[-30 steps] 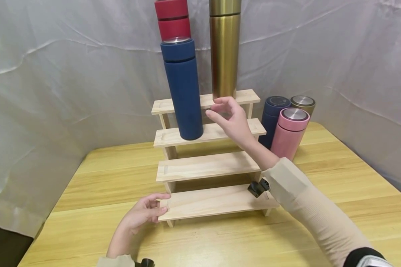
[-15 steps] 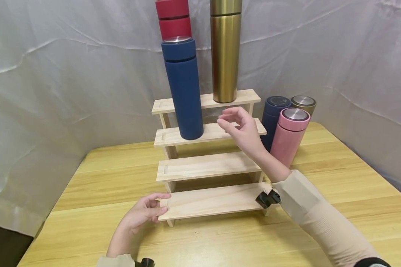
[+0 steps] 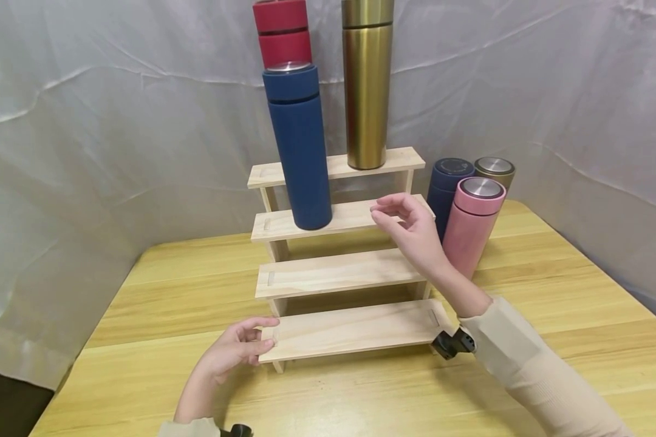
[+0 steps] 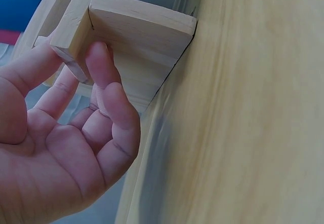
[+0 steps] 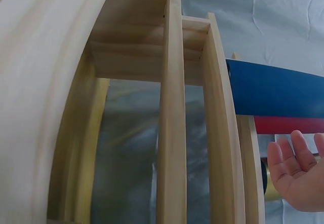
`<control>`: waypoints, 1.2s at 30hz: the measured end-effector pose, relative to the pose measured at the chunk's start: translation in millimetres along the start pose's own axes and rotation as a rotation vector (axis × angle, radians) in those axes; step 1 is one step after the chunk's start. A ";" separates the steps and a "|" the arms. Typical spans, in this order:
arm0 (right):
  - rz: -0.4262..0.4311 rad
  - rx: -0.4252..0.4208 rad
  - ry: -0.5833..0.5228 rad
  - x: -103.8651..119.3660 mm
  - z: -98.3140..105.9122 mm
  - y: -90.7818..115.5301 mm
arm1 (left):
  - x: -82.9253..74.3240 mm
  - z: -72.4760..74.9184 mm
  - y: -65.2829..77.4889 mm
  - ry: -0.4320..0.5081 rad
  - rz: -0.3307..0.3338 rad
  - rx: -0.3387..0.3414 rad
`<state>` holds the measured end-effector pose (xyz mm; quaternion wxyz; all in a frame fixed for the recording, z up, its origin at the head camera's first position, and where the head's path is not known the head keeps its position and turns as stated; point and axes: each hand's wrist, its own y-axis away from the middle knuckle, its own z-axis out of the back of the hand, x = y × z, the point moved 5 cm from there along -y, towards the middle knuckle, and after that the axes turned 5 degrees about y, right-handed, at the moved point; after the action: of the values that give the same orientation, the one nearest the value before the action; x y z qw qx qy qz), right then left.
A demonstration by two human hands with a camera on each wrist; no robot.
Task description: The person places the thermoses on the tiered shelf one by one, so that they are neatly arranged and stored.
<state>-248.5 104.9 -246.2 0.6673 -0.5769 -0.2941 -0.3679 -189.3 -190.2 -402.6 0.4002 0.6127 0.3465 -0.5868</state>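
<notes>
My left hand (image 3: 234, 349) pinches the left end of the lowest step of a four-step wooden display stand (image 3: 355, 331); the left wrist view has thumb and fingers on either side of the board's corner. My right hand (image 3: 415, 235), fingers loosely bent and holding nothing, hovers in front of the second step from the top, near its right end. A tall blue thermos bottle (image 3: 300, 152) stands upright on that step at the left. On the top step stand a gold thermos bottle (image 3: 367, 97) and a red one (image 3: 284, 48), partly hidden behind the blue.
Right of the stand, a pink thermos bottle (image 3: 472, 227), a dark blue one (image 3: 443, 194) and a second gold one (image 3: 496, 169) stand close together on the wood-grain table (image 3: 158, 291). A grey cloth (image 3: 142, 121) hangs behind.
My right hand has moved away from the base of the gold bottle on the top step, down and to the right. The left hand stays on the lowest step.
</notes>
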 end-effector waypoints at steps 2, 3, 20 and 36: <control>0.012 -0.003 -0.016 -0.4 1.3 2.1 | 0.0 0.1 -0.1 -0.003 0.000 -0.001; 0.018 -0.005 -0.023 -0.7 2.1 3.1 | 0.0 0.1 -0.1 -0.005 -0.001 -0.001; 0.065 0.008 -0.010 -6.2 19.9 20.5 | 1.3 1.0 -0.7 -0.007 0.001 -0.004; 0.083 -0.029 -0.077 -9.9 42.1 36.0 | 0.0 0.2 -0.3 -0.005 -0.013 0.007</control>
<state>-222.8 150.2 -267.4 0.6617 -0.6120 -0.2900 -0.3219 -189.7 -190.3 -402.6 0.3952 0.6106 0.3474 -0.5919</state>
